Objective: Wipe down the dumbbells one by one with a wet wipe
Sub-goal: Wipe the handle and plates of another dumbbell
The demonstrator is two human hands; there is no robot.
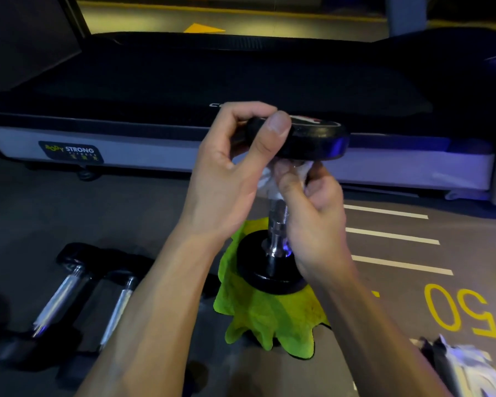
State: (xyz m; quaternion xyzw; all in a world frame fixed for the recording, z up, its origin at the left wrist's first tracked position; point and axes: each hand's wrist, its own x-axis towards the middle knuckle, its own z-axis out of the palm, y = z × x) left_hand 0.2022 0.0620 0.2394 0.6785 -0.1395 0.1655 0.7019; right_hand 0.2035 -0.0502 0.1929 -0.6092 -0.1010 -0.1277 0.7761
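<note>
My left hand (235, 156) grips the top head of the upright dumbbell (278, 224) on a green cloth (267, 319); my right hand (312, 213) pinches the wet wipe (269, 179) round its handle; two dumbbells (83, 296) wait alongside, seemingly uncleaned.

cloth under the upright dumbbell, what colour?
Bright lime green cloth, with a dark edge trim, spread beneath the dumbbell. The head view shows it best.

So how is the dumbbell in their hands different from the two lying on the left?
The held dumbbell stands upright on the green cloth; the two floor dumbbells lie flat on bare floor. The left hand grips the held one's top and the right hand presses a white wipe to its handle; the others are untouched. All have black ends and chrome handles.
</note>
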